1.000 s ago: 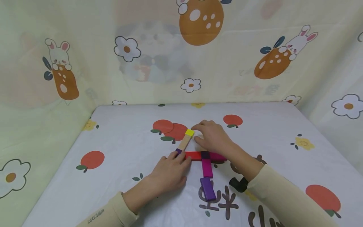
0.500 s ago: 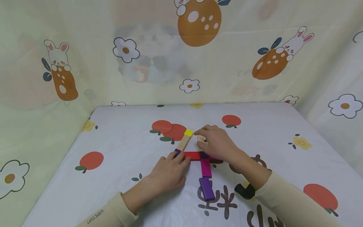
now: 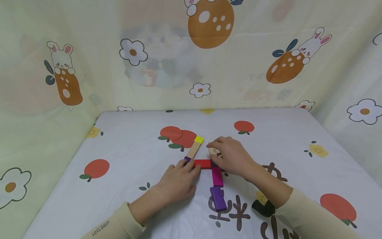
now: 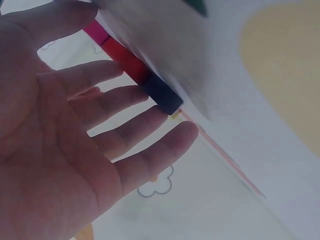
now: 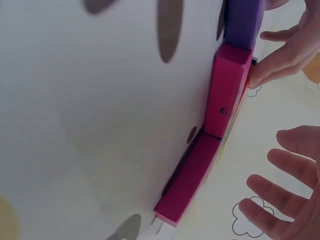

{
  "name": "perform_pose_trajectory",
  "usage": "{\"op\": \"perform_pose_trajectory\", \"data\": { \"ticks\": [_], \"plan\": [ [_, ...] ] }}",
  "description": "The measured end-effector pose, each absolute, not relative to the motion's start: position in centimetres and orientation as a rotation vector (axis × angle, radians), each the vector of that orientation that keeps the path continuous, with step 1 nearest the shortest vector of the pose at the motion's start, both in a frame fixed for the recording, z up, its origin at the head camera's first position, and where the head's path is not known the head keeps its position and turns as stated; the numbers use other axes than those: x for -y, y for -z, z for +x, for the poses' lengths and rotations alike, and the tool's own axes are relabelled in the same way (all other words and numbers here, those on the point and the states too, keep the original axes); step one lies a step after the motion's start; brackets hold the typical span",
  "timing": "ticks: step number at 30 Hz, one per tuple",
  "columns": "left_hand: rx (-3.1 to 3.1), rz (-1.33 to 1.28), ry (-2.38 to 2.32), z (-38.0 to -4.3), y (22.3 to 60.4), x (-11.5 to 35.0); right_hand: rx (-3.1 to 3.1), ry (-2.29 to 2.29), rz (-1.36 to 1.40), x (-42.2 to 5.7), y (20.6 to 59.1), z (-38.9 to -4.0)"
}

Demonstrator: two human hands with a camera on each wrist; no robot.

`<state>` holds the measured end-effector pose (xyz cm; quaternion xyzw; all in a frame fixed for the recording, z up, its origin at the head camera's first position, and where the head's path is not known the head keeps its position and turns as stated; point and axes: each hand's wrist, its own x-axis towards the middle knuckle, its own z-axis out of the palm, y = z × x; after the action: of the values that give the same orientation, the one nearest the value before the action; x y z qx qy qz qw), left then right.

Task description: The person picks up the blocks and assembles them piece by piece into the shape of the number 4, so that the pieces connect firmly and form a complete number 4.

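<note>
Coloured blocks lie joined end to end. My left hand (image 3: 180, 181) rests with fairly straight fingers on the red block (image 3: 203, 164) and the dark purple block (image 3: 188, 159); its spread fingers also show in the left wrist view. Past them a plain wood block (image 3: 194, 150) slants up to a yellow block (image 3: 199, 139). My right hand (image 3: 231, 154) is over the row's right part, thumb and forefinger beside a second plain wood block (image 3: 212, 151). In the right wrist view its fingers are spread apart, near a magenta block (image 5: 187, 182) that the hand hides in the head view.
Toward me run another magenta block (image 3: 217, 176) and a purple block (image 3: 219, 198). A black object (image 3: 263, 208) sits by the right forearm and shifts with it. The white printed cloth (image 3: 128, 142) covers the table; a patterned curtain (image 3: 167, 76) stands behind.
My right hand has come nearer to me and slightly right, uncovering part of the second plain wood block and covering the row's right end. The left hand stays in place.
</note>
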<state>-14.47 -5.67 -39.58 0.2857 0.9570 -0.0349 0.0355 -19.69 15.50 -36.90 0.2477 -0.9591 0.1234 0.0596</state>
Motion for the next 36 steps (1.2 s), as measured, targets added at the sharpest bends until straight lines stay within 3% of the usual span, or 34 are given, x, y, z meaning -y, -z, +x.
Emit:
{"op": "perform_pose_trajectory", "data": {
  "ticks": [36],
  "plan": [
    [-2.933, 0.861, 0.091, -14.4, 39.5, 5.5, 3.069, -0.359, 0.783, -16.5, 37.8, -15.7]
  ]
}}
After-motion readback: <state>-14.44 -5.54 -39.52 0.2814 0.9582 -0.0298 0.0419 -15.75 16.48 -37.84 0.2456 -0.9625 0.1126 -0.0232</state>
